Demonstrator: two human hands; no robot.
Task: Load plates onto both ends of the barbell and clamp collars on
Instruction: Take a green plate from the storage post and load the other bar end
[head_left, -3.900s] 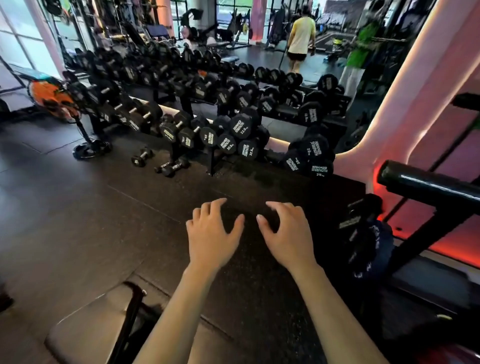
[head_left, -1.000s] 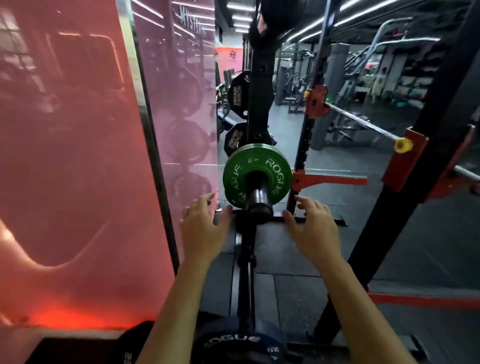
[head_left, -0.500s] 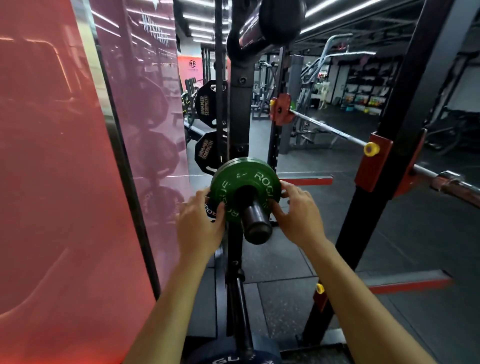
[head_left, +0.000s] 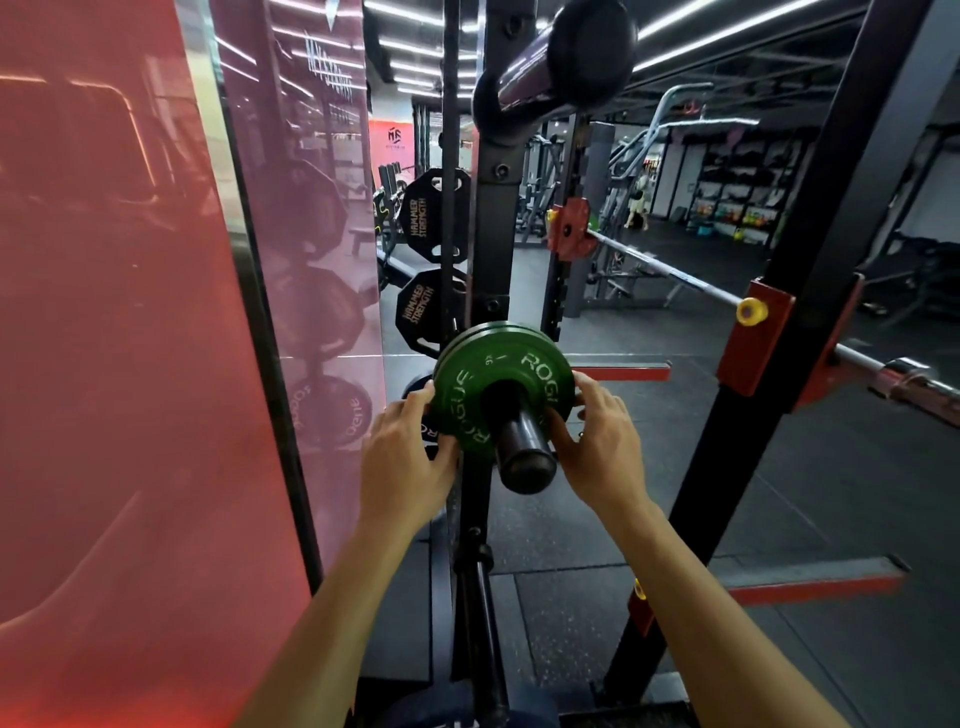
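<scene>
On storage peg (head_left: 522, 441): two green plates (head_left: 470, 387), both hands gripping — left hand (head_left: 405, 467), right hand (head_left: 605, 441).

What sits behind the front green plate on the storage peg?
Behind the front green plate a second green rim shows, and a dark blue plate peeks out beside the left hand. How many more plates sit behind is hidden.

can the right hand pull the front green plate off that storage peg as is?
Probably yes. The right hand already grips the green plate at its right edge, with the left hand on the opposite edge. The peg ahead of the plate looks bare, no collar visible, so it should slide straight off.
</scene>
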